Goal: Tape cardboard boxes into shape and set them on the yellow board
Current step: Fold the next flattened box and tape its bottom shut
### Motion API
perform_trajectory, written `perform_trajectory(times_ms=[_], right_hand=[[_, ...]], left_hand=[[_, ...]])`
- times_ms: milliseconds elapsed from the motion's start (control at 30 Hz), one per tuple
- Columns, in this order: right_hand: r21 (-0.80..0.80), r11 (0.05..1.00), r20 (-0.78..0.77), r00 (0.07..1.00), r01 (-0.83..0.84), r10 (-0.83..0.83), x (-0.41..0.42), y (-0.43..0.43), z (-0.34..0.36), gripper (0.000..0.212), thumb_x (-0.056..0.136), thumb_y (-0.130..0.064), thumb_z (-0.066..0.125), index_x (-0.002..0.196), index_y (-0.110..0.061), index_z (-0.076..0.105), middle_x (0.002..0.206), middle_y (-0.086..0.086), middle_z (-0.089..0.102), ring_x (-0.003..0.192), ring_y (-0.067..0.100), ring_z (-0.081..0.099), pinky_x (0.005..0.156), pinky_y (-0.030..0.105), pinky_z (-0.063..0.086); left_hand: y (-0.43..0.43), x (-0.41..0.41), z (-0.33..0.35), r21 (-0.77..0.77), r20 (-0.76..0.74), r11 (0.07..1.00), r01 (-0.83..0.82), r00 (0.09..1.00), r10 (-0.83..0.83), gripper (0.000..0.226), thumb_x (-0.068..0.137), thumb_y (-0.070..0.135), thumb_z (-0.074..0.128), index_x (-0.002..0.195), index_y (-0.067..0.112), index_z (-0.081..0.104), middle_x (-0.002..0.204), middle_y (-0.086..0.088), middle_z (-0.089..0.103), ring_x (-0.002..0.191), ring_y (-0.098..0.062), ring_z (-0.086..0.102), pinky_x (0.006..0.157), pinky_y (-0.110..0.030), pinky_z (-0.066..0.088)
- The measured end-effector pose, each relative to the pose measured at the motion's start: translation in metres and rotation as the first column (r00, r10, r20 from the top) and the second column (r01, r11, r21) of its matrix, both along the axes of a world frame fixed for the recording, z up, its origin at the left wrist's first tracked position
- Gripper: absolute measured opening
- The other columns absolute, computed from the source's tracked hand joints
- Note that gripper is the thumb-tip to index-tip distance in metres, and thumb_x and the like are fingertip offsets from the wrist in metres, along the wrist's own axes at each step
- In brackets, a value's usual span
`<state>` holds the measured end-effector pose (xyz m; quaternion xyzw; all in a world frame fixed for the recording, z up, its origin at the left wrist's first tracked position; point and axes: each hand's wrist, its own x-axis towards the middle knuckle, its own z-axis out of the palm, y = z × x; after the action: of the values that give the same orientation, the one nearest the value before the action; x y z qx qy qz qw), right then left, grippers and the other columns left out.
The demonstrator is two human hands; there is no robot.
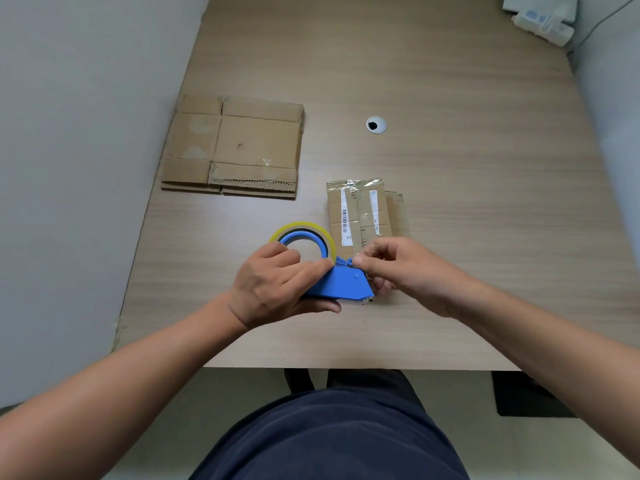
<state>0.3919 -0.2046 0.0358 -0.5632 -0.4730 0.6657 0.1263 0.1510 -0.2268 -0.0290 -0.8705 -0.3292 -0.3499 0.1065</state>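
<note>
Wood table, left hand gripping tape dispenser, right hand pinching its tape

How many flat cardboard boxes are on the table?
2: a big flat box on the left, and a small taped box just beyond the tape dispenser. More may lie hidden beneath each.
</note>
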Motion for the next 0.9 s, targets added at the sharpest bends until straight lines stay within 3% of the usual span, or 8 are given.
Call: perform_trajectory(times_ms=[67,167,300,433,533,667,800,900], right_hand=[[-0.028,0.991,0.067,0.989,-0.131,0.133,-0.001,0.008,0.004,0.029,0.100,-0.023,0.063,0.097,0.005,0.060,0.071,0.002,0.053,0.059,0.010,0.048,0.054,0.019,0.041],[-0.233,0.956,0.023,0.982,-0.178,0.188,-0.001,0.020,0.008,0.016,0.100,-0.022,0.063,0.100,-0.007,0.059,0.072,0.004,0.049,0.058,0.010,0.046,0.054,0.021,0.039],[-0.373,0.915,-0.040,0.988,-0.151,0.147,-0.001,0.026,0.006,0.009,0.097,-0.015,0.066,0.094,-0.009,0.060,0.073,0.007,0.051,0.056,0.011,0.050,0.048,0.019,0.041],[-0.500,0.864,-0.098,0.995,-0.057,0.009,-0.004,0.029,0.007,0.022,0.098,0.001,0.056,0.080,-0.011,0.058,0.067,0.006,0.055,0.052,0.012,0.046,0.041,0.020,0.036],[-0.480,0.877,-0.027,0.999,0.019,-0.036,-0.013,0.027,0.007,0.020,0.095,0.002,0.053,0.079,-0.010,0.054,0.061,0.005,0.048,0.047,0.011,0.040,0.039,0.019,0.029],[-0.378,0.896,0.050,0.971,0.234,-0.233,-0.031,0.017,-0.002,0.020,0.086,0.001,0.043,0.069,-0.009,0.045,0.056,0.003,0.034,0.043,0.012,0.024,0.041,0.022,0.016],[-0.320,0.877,0.080,0.933,0.358,-0.352,-0.033,0.016,-0.021,0.023,0.087,0.000,0.042,0.068,-0.013,0.040,0.054,0.003,0.030,0.043,0.012,0.019,0.039,0.023,0.013],[-0.309,0.881,0.123,0.933,0.359,-0.337,-0.031,0.015,-0.030,0.023,0.088,-0.001,0.045,0.068,-0.012,0.044,0.053,0.003,0.034,0.041,0.012,0.025,0.038,0.023,0.018]], left_hand=[[0.001,-0.001,0.000,-0.004,-0.021,1.000,0.011,1.000,-0.011,0.064,0.086,0.063,0.072,0.114,0.007,0.060,0.068,-0.002,0.063,0.053,-0.021,0.052,0.056,-0.034,0.050],[0.002,-0.004,-0.001,-0.008,-0.049,1.000,0.027,0.998,-0.027,0.064,0.087,0.064,0.071,0.115,0.007,0.060,0.068,-0.001,0.062,0.054,-0.021,0.052,0.058,-0.034,0.049],[0.002,-0.007,0.001,0.003,-0.068,0.999,0.038,0.997,-0.038,0.063,0.088,0.064,0.069,0.115,0.008,0.060,0.067,0.000,0.061,0.054,-0.020,0.051,0.059,-0.033,0.048],[0.005,-0.009,0.006,0.023,-0.066,0.999,0.048,0.997,-0.047,0.063,0.088,0.063,0.069,0.117,0.007,0.060,0.068,-0.001,0.062,0.055,-0.019,0.051,0.059,-0.033,0.048],[0.007,-0.010,0.007,0.040,-0.082,0.997,0.061,0.995,-0.057,0.062,0.089,0.062,0.069,0.116,0.006,0.061,0.070,-0.001,0.062,0.055,-0.019,0.050,0.057,-0.033,0.047],[0.011,-0.006,0.005,0.058,-0.099,0.998,0.033,0.995,-0.027,0.061,0.089,0.061,0.070,0.113,0.005,0.065,0.069,-0.001,0.061,0.054,-0.020,0.048,0.056,-0.033,0.046],[0.012,-0.002,0.000,0.067,-0.142,0.998,-0.008,0.990,0.018,0.060,0.091,0.060,0.069,0.107,0.003,0.075,0.067,-0.002,0.060,0.054,-0.019,0.047,0.055,-0.033,0.044],[0.013,0.002,-0.006,0.082,-0.169,0.997,0.017,0.986,-0.003,0.061,0.093,0.060,0.067,0.111,0.002,0.071,0.067,-0.001,0.060,0.054,-0.019,0.047,0.055,-0.033,0.041]])
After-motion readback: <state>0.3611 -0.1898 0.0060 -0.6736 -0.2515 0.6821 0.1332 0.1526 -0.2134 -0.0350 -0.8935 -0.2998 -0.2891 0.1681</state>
